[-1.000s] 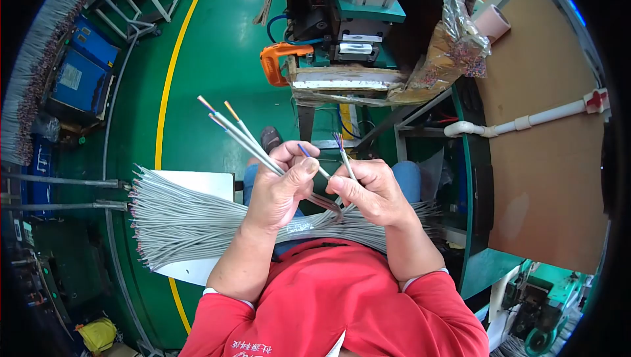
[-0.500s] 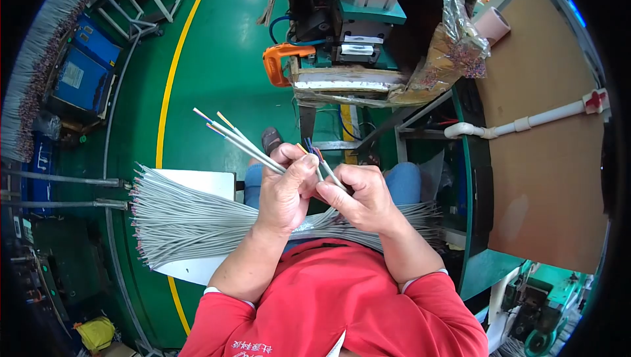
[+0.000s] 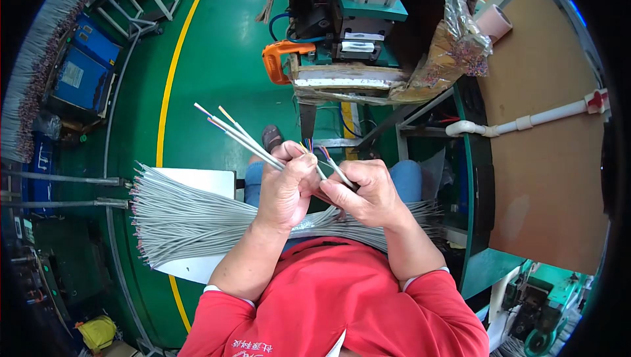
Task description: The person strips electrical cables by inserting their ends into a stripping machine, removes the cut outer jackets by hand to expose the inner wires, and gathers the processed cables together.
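The left hand [image 3: 281, 189] has its grip pinching several grey cables [image 3: 244, 138], whose stripped ends, with thin coloured cores showing, reach ahead and to the left of that grip. Just beside it, the right hand [image 3: 365, 194] has its grip pinching a cable end [image 3: 342, 175] between thumb and fingers, with coloured wires [image 3: 325, 153] poking out ahead. Between the two grips, right by the left thumb tip, a cluster of thin wires [image 3: 309, 145], some blue, stands up. Nearer the body than both grips, a thick cable bundle [image 3: 190, 216] lies across the lap, fanning out leftward over a white board [image 3: 217, 178]. Well ahead of the grips, a desk [image 3: 348, 84] carries a machine [image 3: 371, 10]
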A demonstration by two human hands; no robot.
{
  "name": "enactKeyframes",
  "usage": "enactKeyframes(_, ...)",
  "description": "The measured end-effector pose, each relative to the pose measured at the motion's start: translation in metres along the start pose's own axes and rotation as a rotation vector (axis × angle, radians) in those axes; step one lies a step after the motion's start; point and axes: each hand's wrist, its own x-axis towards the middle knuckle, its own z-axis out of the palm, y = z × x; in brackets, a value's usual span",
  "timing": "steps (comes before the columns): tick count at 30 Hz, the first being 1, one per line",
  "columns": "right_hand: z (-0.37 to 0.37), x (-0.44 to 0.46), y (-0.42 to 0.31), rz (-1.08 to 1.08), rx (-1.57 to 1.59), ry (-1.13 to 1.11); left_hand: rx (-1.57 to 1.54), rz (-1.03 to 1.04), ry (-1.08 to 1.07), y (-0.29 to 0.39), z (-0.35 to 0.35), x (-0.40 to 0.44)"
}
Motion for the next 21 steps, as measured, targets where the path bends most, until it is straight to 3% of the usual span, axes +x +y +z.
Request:
enactKeyframes(3, -0.006, -0.003, -0.002, -0.014, 0.048, -0.054, 0.045, 0.031, 0.042, 0.008, -0.003, 0.005)
enactKeyframes(5, -0.011, -0.001, -0.005, -0.026, 0.062, -0.072, -0.093, 0.086, 0.067, 0.026, -0.009, 0.012)
enactKeyframes(12, -0.036, 0.043, 0.006, 0.234, 0.329, 0.332, -0.100, 0.042, -0.086, 0.017, 0.007, -0.004)
enactKeyframes(21, -0.052, 0.068, 0.035, 0.250, 0.531, 0.495, -0.116, 0.050, -0.336, 0.039, 0.020, -0.037)
